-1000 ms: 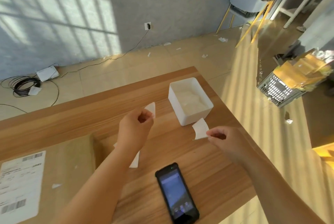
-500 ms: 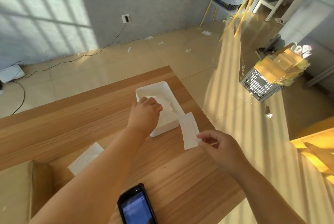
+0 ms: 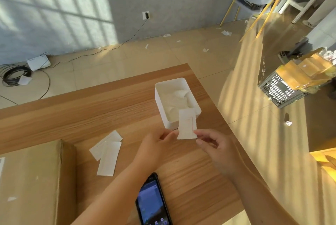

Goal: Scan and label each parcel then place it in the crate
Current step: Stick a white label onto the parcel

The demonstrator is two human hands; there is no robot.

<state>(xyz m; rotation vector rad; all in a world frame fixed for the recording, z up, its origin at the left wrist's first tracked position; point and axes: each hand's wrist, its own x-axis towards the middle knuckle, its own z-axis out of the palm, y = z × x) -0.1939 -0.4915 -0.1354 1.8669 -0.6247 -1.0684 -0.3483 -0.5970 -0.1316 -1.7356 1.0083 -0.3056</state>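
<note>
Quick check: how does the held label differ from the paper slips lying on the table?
The label is held above the table, pinched at its lower edge by the left hand and right hand; the paper slips lie flat, untouched. The label is one piece; the slips are two, overlapping. The label shows faint print; the slips look blank. Both are white rectangular paper.

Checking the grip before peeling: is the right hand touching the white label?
Touching. Head view shows the right hand pinching the label at its lower right corner.
</note>
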